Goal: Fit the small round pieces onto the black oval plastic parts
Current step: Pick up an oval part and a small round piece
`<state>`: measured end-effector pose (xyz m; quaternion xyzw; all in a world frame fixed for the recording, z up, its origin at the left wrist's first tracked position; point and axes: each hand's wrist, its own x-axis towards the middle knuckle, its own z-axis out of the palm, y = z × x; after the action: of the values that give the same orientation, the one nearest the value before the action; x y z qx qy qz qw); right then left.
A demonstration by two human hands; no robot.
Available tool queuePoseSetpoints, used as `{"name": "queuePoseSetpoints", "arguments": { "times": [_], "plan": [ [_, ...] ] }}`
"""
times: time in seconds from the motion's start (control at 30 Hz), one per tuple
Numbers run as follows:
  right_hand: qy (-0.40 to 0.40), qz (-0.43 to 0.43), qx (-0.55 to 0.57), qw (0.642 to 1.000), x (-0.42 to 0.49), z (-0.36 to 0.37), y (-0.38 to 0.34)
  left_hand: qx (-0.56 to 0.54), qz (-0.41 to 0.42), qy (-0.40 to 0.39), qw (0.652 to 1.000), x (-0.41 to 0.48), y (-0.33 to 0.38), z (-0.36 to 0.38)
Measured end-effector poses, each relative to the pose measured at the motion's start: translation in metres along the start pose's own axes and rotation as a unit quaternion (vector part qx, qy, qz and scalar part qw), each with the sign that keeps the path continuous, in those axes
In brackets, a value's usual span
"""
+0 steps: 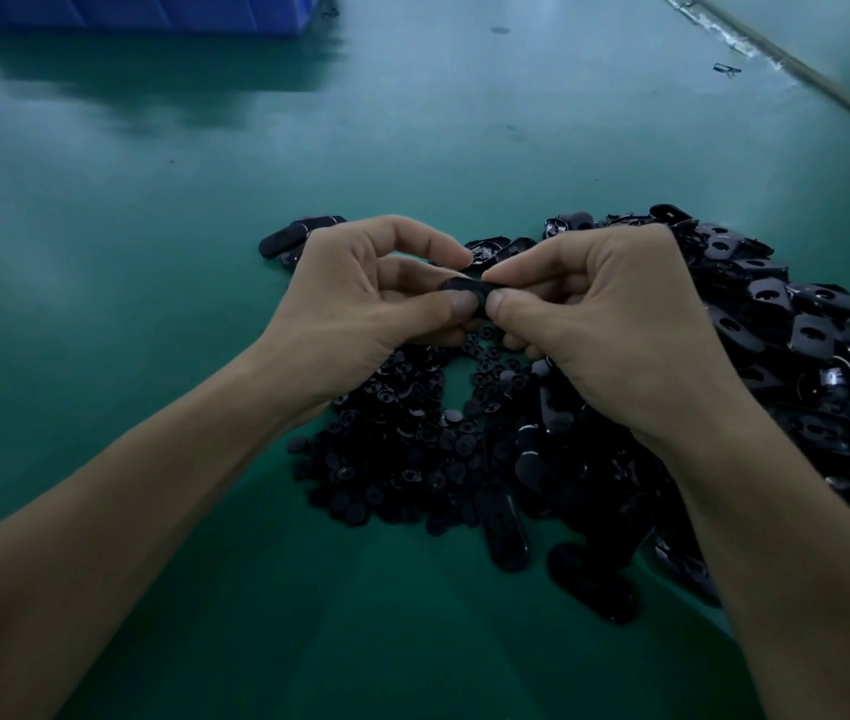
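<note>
One black oval plastic part (467, 289) is held above the table between both hands. My left hand (360, 309) pinches its left end with thumb and fingers, and my right hand (615, 324) pinches its right end. Both thumbs press on its near edge, hiding most of it. Below the hands lies a heap of small round black pieces (402, 449). A large pile of black oval parts (797, 356) spreads to the right. Whether a round piece sits on the held part is hidden.
A few oval parts (288, 239) lie apart, behind my left hand. A blue bin (142, 10) stands at the far left of the green table (153, 252). A small dark scrap (727, 69) lies near the table's far right edge.
</note>
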<state>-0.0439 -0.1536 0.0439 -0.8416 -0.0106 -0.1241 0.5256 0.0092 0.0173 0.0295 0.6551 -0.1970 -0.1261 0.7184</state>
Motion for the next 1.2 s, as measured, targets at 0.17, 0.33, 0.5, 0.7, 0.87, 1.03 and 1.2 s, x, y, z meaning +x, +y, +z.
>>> {"name": "queuePoseSetpoints", "arguments": {
  "times": [0.17, 0.33, 0.5, 0.7, 0.87, 1.03, 1.2],
  "plan": [
    [0.015, -0.003, -0.007, 1.0, -0.001, 0.003, -0.002, 0.014, 0.008, 0.012, 1.0, 0.001, -0.001, -0.001],
    [0.009, -0.001, -0.009, 1.0, -0.001, 0.002, -0.001, 0.057, 0.038, 0.013, 0.998, 0.001, -0.002, -0.003],
    [-0.011, -0.007, -0.003, 1.0, 0.001, 0.001, -0.001, 0.097, 0.069, 0.024, 0.993, 0.002, 0.0, -0.005],
    [0.094, -0.018, -0.076, 0.993, 0.007, -0.001, 0.004, 0.149, 0.048, 0.132, 0.979, 0.011, -0.004, -0.024],
    [0.056, -0.051, -0.244, 0.967, 0.017, -0.003, -0.005, 0.291, 0.069, 0.21, 0.931, 0.019, -0.009, -0.05],
    [-0.061, -0.027, -0.343, 0.937, 0.039, 0.008, -0.014, 0.339, 0.065, 0.249, 0.905, 0.022, -0.014, -0.06],
    [-0.102, -0.021, -0.426, 0.899, 0.054, 0.023, -0.008, 0.347, 0.071, 0.27, 0.895, 0.021, -0.02, -0.063]
  ]
}}
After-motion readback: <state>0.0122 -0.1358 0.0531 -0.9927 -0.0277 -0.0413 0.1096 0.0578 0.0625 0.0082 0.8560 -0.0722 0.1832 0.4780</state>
